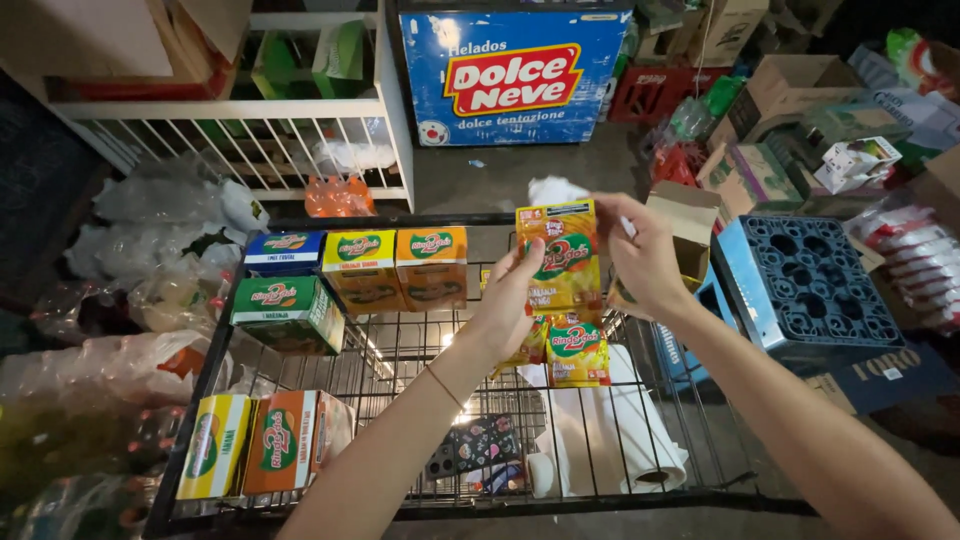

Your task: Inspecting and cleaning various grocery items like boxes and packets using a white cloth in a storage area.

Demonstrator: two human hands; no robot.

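Green, yellow and orange cardboard boxes [350, 270] line the far left of the black wire cart [690, 440]. My left hand [505, 305] grips the lower edge of a yellow sachet strip [562, 265] hanging above the cart, my right hand [645, 255] pinches its top; a blue plastic crate [810, 290] sits right.

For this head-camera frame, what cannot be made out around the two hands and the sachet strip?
- Strip of yellow sachets: its left edge is covered by the left hand, its upper right corner by the right hand.
- Lower sachets: partly behind the left wrist.
- Open brown carton: inside hidden by the right hand.
- Paper towel roll under the wire shelf: crossed by the bars.
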